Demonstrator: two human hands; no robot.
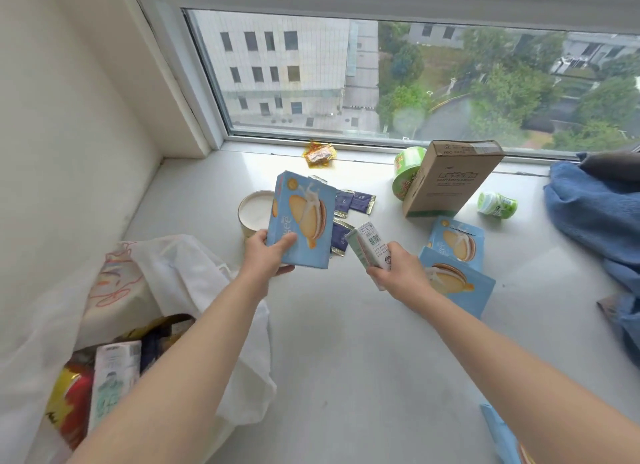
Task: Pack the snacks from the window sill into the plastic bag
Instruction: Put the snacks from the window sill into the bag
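My left hand (268, 252) grips a light blue biscuit box (304, 217) by its lower edge, upright above the white window sill (346, 342). My right hand (398, 268) holds a small white drink carton (370, 245), tilted to the left. Two more blue biscuit boxes (457, 242) lie on the sill just right of my right hand, one overlapping the other. The white plastic bag (194, 273) lies open at the lower left. Inside it are a white carton (114, 377) and a red and yellow packet (71, 401).
On the sill are dark blue sachets (353, 202), a round white-lidded tin (254, 210), a yellow wrapped snack (318, 153), a green noodle cup (405, 172), a cardboard box (450, 179), a small green cup (497, 204) and a blue towel (595, 214).
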